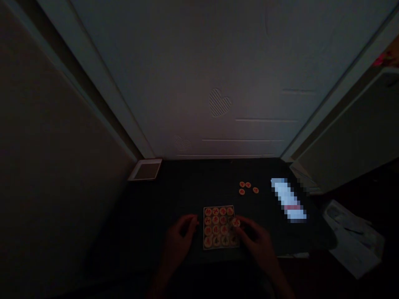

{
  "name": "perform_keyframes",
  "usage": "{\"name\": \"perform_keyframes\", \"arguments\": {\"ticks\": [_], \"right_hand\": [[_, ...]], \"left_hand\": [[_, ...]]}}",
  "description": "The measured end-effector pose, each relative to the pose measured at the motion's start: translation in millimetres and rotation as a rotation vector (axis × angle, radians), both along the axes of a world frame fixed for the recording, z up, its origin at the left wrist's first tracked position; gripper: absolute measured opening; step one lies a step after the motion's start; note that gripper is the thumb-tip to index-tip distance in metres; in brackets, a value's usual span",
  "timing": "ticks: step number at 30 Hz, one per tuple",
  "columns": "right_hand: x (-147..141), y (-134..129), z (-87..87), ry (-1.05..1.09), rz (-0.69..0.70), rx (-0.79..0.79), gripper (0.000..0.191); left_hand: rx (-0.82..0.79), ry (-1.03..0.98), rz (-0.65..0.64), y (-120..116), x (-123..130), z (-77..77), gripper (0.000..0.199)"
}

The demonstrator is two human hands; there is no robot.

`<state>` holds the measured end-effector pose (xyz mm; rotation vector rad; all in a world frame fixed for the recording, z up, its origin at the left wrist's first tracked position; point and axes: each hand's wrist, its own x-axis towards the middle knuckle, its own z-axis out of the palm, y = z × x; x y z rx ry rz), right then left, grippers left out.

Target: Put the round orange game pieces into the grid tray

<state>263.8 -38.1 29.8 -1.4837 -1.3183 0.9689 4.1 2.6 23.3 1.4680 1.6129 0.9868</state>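
A square box [203, 236] on the dark table holds rows of round pieces marked in red or dark characters. My right hand [254, 236] pinches one round piece [236, 223] over the box's right edge, partly hiding the spots beneath. My left hand [182, 232] is just left of the box with its fingers curled together; whatever it may hold is too dark to see. Several loose round pieces [248, 185] lie on the table behind the box, to the right.
The dark table [149, 207] meets a pale panel with heart shapes. At its back left lies a shallow tray [158, 167]. A bright, blurred oblong object [288, 199] lies on the right. Beyond the right edge is a pale package [355, 236].
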Motion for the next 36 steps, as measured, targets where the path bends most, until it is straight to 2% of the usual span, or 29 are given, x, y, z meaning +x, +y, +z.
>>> {"name": "perform_keyframes", "arguments": {"ticks": [4, 10, 15, 22, 28, 36], "right_hand": [[4.6, 3.8, -6.3, -0.022, -0.023, 0.041, 0.042], [6.0, 4.1, -8.9, -0.019, 0.0, 0.021, 0.039], [4.6, 0.1, -12.1, 0.1, -0.05, -0.026, 0.04], [8.4, -1.9, -15.2, 0.308, -0.114, -0.055, 0.039], [16.2, 0.7, -18.6, 0.289, -0.136, -0.037, 0.038], [15.2, 2.8, -18.3, 0.273, -0.159, -0.041, 0.035]], "left_hand": [[0.039, 0.102, -0.05, -2.4, 2.1, -1.9, 0.028], [0.027, 0.153, -0.05, -1.6, 1.2, -2.9, 0.028], [0.021, 0.172, -0.055, -2.3, 1.3, -4.8, 0.029], [0.031, 0.194, -0.055, -2.4, 2.9, 0.1, 0.03], [0.022, 0.204, -0.052, -2.2, 3.2, 1.1, 0.032], [0.032, 0.177, -0.057, -2.2, 1.1, -6.9, 0.03]]}}
